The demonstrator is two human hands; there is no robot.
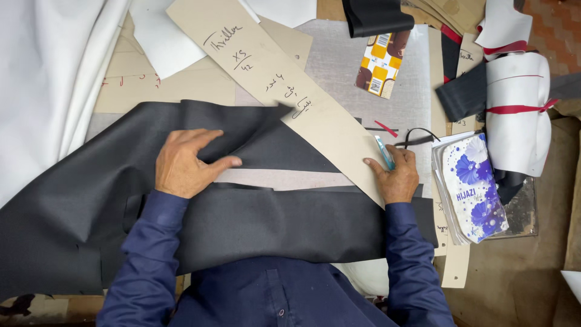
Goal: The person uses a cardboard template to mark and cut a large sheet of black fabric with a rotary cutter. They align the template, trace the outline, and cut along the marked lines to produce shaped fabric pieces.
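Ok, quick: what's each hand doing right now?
Left hand: open, flat on the dark grey fabric.
Right hand: closed on a light blue marker, at the edge of the long card pattern.

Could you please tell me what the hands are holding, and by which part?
Right hand holds a light-blue marker by its lower end; left hand presses flat on dark fabric.

Bare grey table surface (pixel 339 51) between the long card pattern strip (pixel 284 91) and the orange-checked packet (pixel 380 63) lies open; right side crowded by the floral booklet (pixel 475 188) and the tied white fabric roll (pixel 517 112)
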